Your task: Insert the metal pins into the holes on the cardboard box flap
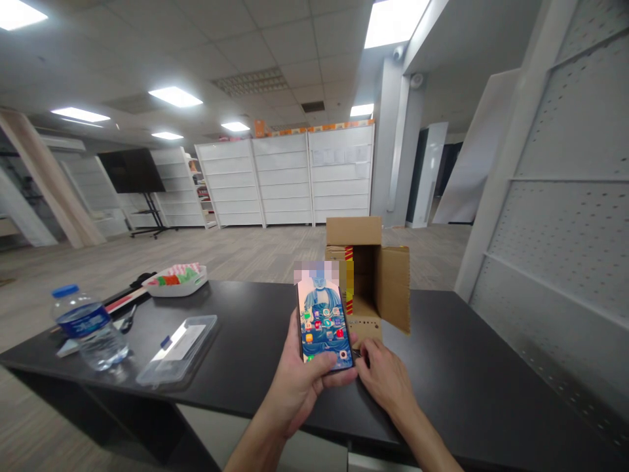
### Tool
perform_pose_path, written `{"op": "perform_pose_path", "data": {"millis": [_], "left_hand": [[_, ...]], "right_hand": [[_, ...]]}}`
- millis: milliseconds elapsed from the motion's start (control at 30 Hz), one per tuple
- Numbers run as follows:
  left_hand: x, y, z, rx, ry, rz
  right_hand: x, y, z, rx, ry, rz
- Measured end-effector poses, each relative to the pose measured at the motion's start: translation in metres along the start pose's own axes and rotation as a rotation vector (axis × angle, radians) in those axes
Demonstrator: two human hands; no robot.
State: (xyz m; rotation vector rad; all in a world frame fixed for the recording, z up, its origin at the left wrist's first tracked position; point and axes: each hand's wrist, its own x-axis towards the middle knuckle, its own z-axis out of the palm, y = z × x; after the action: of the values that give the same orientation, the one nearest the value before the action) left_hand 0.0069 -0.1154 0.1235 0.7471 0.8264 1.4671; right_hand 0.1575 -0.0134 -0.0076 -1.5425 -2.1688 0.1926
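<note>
My left hand (299, 387) holds a smartphone (323, 321) upright above the dark table (466, 367); its lit screen shows a home page with app icons. My right hand (386, 377) sits at the phone's lower right corner, fingers curled and touching its edge. Just behind the phone stands an open cardboard box (378, 275) on its side, flaps spread, with red and yellow tape on its left edge.
On the table's left part lie a clear plastic lid (179, 347), a water bottle (88, 328) on its side, and a white tray (175, 280) with colourful items. White shelving panels rise at the right (565, 216) and along the far wall.
</note>
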Motion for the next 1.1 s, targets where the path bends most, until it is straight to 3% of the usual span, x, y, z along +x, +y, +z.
{"op": "perform_pose_path", "data": {"millis": [200,1100], "left_hand": [[0.0026,0.0057,-0.0016,-0.051,0.010,-0.064],[0.0000,0.0059,0.0051,-0.015,0.062,-0.065]], "right_hand": [[-0.0008,-0.0007,-0.0013,-0.005,0.005,0.009],[-0.0007,-0.0022,-0.0051,0.002,-0.005,0.010]]}}
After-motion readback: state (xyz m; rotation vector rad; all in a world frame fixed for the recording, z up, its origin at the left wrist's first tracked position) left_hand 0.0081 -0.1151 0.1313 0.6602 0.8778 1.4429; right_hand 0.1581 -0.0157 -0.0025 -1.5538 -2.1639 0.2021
